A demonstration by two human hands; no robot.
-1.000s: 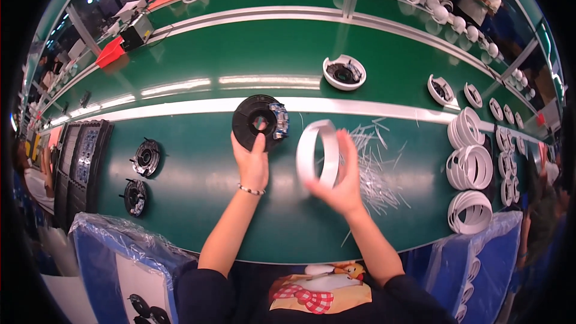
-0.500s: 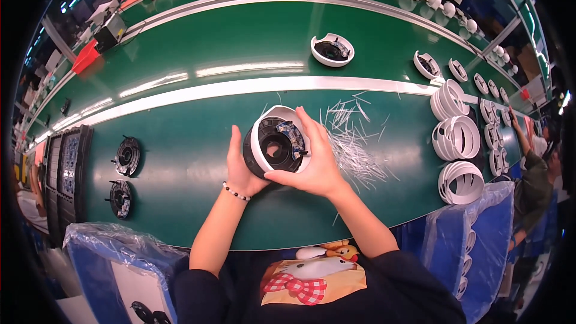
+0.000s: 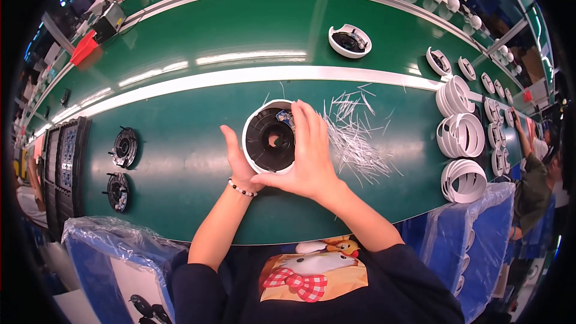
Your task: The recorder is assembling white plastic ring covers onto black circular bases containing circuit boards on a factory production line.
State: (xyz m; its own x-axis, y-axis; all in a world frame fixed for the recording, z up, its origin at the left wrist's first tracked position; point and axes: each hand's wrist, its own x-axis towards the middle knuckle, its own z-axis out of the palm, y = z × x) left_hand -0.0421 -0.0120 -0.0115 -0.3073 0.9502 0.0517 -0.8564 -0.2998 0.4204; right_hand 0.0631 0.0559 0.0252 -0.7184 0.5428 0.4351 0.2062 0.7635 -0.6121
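Observation:
Both my hands hold a white round housing [image 3: 248,151] with a black disc-shaped insert [image 3: 258,144] above the green table. The insert faces up, with a hole in its middle where skin shows through. A small blue circuit board [image 3: 286,118] shows at its upper right, partly covered by my fingers. My right hand [image 3: 307,162] wraps the right side, fingers over the top edge and thumb at the bottom. My left hand [image 3: 240,162], wearing a beaded bracelet [image 3: 242,189], supports the lower left side; its thumb points up, apart from the rim, and its other fingers are hidden underneath.
Thin white strips [image 3: 360,144] lie heaped right of my hands. White rings [image 3: 461,135] stand stacked further right. Two black disc parts [image 3: 124,147] lie left, beside a black tray [image 3: 69,168]. Another white housing [image 3: 350,42] sits beyond the metal rail [image 3: 240,76]. Plastic-lined blue bins flank me.
The held housing has turned so its insert faces up more squarely, and my right fingers cover more of the circuit board. The housings beyond the rail have shifted right.

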